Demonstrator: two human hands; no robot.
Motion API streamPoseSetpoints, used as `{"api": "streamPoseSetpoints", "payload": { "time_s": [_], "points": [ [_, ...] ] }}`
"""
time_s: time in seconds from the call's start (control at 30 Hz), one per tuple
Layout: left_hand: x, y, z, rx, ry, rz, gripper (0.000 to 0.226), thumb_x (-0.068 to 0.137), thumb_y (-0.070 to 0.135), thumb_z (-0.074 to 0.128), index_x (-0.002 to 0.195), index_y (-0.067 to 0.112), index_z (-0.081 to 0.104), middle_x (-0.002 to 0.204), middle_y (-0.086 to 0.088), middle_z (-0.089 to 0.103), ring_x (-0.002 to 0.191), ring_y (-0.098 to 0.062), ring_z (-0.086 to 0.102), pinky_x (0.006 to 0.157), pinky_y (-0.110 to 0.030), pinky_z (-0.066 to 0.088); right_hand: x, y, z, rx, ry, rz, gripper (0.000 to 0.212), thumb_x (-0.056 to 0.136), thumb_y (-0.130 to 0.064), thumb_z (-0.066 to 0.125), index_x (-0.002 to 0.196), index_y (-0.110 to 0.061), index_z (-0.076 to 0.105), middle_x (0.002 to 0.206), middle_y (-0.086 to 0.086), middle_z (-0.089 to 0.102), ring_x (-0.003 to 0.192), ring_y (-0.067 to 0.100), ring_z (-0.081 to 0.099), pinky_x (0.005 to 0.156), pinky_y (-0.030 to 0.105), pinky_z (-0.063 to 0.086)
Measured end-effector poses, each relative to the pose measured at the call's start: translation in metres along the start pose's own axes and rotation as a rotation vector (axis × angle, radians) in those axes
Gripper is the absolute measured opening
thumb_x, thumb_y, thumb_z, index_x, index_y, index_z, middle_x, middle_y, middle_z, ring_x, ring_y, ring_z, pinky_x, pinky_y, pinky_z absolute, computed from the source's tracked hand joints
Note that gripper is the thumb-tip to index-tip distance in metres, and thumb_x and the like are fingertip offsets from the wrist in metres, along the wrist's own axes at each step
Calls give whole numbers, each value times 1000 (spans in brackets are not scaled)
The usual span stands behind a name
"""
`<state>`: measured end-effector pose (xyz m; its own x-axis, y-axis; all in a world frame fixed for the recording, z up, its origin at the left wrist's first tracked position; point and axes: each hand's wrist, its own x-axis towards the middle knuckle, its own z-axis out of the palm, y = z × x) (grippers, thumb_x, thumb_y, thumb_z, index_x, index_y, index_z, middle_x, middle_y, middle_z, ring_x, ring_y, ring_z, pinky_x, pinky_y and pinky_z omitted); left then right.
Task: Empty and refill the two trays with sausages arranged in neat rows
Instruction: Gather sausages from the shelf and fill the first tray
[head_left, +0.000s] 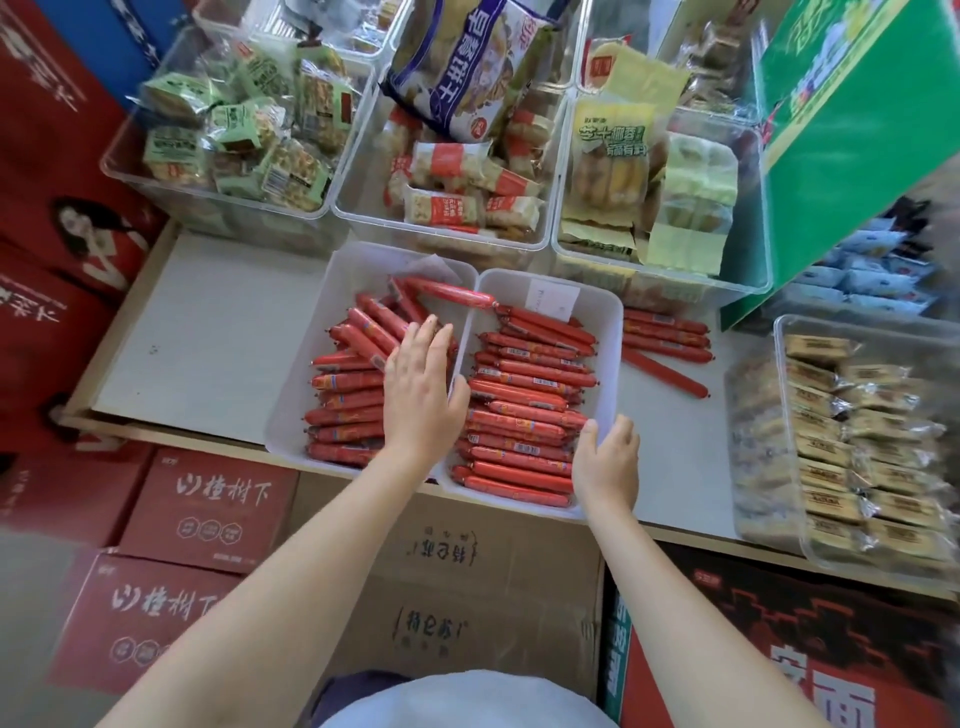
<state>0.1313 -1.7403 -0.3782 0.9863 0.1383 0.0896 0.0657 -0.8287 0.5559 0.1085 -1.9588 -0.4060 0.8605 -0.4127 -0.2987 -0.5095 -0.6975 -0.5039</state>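
Left hand (421, 395) flat, fingers straight, on the left tray's (291, 415) sausages (348, 400) — press them level; right hand (608, 457), its grip loose, steadies the right tray (610, 332).

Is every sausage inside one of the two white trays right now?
No: several loose sausages lie on the shelf to the right of the right tray, and one sausage rests across the rims.

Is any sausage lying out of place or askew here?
Yes. One sausage lies across the rim between the two trays, the left tray's upper sausages lie diagonally, and several loose sausages lie on the shelf right of the right tray.
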Motion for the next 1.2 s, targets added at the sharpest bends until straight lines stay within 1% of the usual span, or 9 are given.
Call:
{"api": "streamPoseSetpoints", "payload": {
  "time_s": [0.17, 0.3, 0.5, 0.6, 0.7, 0.83, 0.93, 1.03, 1.2],
  "points": [
    [69, -4, 11, 273, -359, 95, 67, 102, 52, 30, 159, 29, 3, 167, 4, -2, 153, -19, -8, 123, -48, 1, 2, 3, 2, 7, 3, 8, 44, 104, -38, 35, 136, -8, 39, 132, 12, 48, 111, 29, 54, 80, 38, 47],
    [81, -7, 22, 321, -404, 109, 68, 100, 61, 25, 158, 37, -3, 167, 7, -7, 153, -20, -7, 121, -53, 7, 2, 4, 4, 1, 11, -6, 43, 104, -39, 35, 134, -9, 40, 127, 11, 50, 107, 26, 55, 73, 32, 43],
    [73, -28, 21, 480, -456, -13, 75, 97, 67, 11, 159, 25, 14, 167, 2, 9, 154, -23, -2, 121, -53, -4, 2, 3, 3, 0, 21, 6, 42, 104, -38, 35, 134, -9, 40, 127, 11, 50, 107, 26, 54, 74, 32, 40],
    [64, -24, 20, 411, -410, -64, 77, 98, 65, 13, 160, 20, 8, 167, -1, 7, 154, -20, -4, 121, -51, -10, 2, 2, 4, 8, 19, 6, 42, 104, -38, 35, 134, -9, 39, 127, 11, 50, 108, 26, 55, 74, 31, 40],
    [33, -3, 18, 268, -283, 56, 71, 101, 57, 22, 159, 18, 15, 166, -1, 11, 154, -19, 0, 123, -48, -3, 1, -2, 5, 27, 13, 6, 42, 104, -40, 34, 133, -10, 40, 126, 10, 51, 106, 24, 55, 74, 30, 41],
    [-47, 33, 37, 124, -249, 221, 59, 97, 46, 38, 144, 13, 49, 151, -8, 46, 143, -25, 38, 118, -47, 21, 1, -3, 1, 138, -40, 31, 42, 105, -40, 33, 133, -10, 43, 126, 6, 51, 112, 23, 53, 79, 28, 37],
    [-71, 45, 59, 209, -307, 175, 58, 95, 47, 38, 137, 12, 56, 145, -10, 53, 136, -29, 46, 115, -47, 24, 17, 4, -17, 347, -35, 83, 34, 106, -34, 33, 112, -8, 55, 111, 6, 55, 104, 22, 53, 77, 26, 31],
    [-69, 48, 65, 279, -310, 115, 60, 92, 47, 37, 135, 12, 58, 144, -12, 53, 135, -31, 44, 112, -48, 24, 51, 19, -40, 250, 44, 76, 15, 100, -21, 46, 106, -10, 55, 112, 7, 55, 100, 23, 53, 76, 26, 33],
    [-71, 50, 67, 296, -260, 81, 60, 89, 44, 40, 136, 11, 56, 144, -14, 52, 134, -33, 44, 111, -51, 28, 134, 23, -52, -218, -8, -81, 67, 87, -24, 68, 143, -6, 35, 149, 15, 37, 136, 32, 37, 106, 42, 38]
  ]
}}
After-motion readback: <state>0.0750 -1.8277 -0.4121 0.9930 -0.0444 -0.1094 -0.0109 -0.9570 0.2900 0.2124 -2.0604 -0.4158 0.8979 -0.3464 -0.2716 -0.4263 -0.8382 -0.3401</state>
